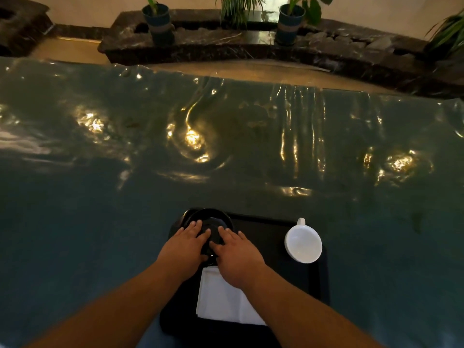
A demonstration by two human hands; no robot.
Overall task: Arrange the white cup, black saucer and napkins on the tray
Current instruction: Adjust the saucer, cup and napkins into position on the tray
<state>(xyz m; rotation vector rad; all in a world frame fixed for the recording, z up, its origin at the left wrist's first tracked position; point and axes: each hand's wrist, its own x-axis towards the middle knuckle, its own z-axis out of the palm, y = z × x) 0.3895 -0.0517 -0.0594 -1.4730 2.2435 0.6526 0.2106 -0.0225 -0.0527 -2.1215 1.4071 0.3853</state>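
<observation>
A black tray (266, 229) lies on the table right in front of me. On its far left corner sits the black saucer (212, 217). My left hand (183, 249) and my right hand (238, 257) both rest on the saucer's near part, fingers spread over it. A stack of folded white napkins (223, 302) lies on the tray's near part, partly under my right wrist. The white cup (303, 244) stands upright on the tray's right side, handle pointing away from me, apart from both hands.
The table (226, 146) is covered by a glossy dark green sheet with wrinkles and bright glare spots. Beyond its far edge stands a dark marble planter ledge (226, 43) with potted plants (158, 21).
</observation>
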